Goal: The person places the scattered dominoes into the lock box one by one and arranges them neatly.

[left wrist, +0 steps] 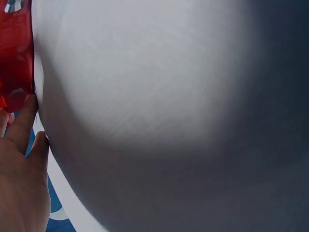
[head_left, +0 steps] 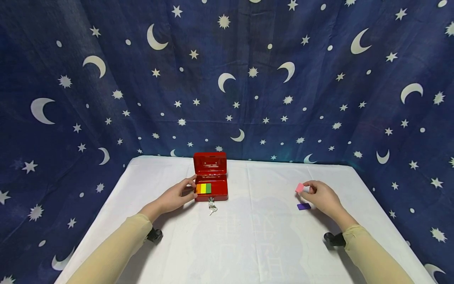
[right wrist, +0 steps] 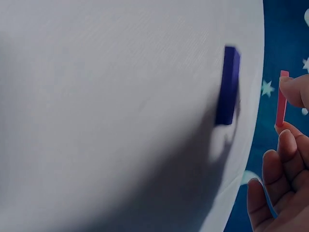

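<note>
As the pink block (head_left: 299,187) hangs, slipping threatens

Head: the right hand (head_left: 324,199) pinches it above the desk (head_left: 255,228); the left hand (head_left: 173,197), loosely spread, touches the red box (head_left: 222,197).
Left wrist: pressing could shift the box.
Right wrist: a loosened pinch could drop the block.

Head view: soft, even light is filling the frame, the white bench (head_left: 262,232) glowing against the dark curtain (head_left: 262,98).
Shadows: soft ones are lying beside the left sleeve (head_left: 113,248) and right sleeve (head_left: 372,252).
Red box (head_left: 221,190): its glossy surface is catching small highlights.
Left wrist view: dimness is swallowing the right side; the bench surface is apparently sitting out of focus.
Right wrist view: a broad, blurry-edged shadow is slanting from the purple block (right wrist: 228,87).
Distortion: the bench's edge is bowing there.
</note>
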{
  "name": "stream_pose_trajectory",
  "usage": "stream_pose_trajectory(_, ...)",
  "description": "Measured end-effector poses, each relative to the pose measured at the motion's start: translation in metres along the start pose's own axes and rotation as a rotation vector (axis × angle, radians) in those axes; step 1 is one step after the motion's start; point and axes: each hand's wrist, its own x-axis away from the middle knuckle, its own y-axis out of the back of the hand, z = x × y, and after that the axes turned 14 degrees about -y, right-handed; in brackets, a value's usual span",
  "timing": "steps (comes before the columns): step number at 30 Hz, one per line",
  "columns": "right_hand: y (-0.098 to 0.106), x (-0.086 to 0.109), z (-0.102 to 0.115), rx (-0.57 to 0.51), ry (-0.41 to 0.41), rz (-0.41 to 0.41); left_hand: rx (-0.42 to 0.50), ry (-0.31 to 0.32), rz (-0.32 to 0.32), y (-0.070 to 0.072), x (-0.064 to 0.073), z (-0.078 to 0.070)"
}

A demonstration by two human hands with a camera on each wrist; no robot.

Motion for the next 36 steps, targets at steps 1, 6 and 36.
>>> stream_pose_trajectory(1, 0.0, 0.001, 0.003, -0.002, 0.01, -0.004, 0.001, -0.001, 0.0, 0.0, 0.0, 0.0)
stream_pose_trajectory(6, -0.005, 0.003, 0.021, -0.011, 0.072, -0.011, -0.003, 0.003, -0.003, 0.0, 0.0, -0.001)
stream_pose_trajectory(36, -0.055, 0.002, 0.104, -0.055, 0.262, 0.067, 0.017, -0.004, -0.005, -0.001, 0.0, -0.001)
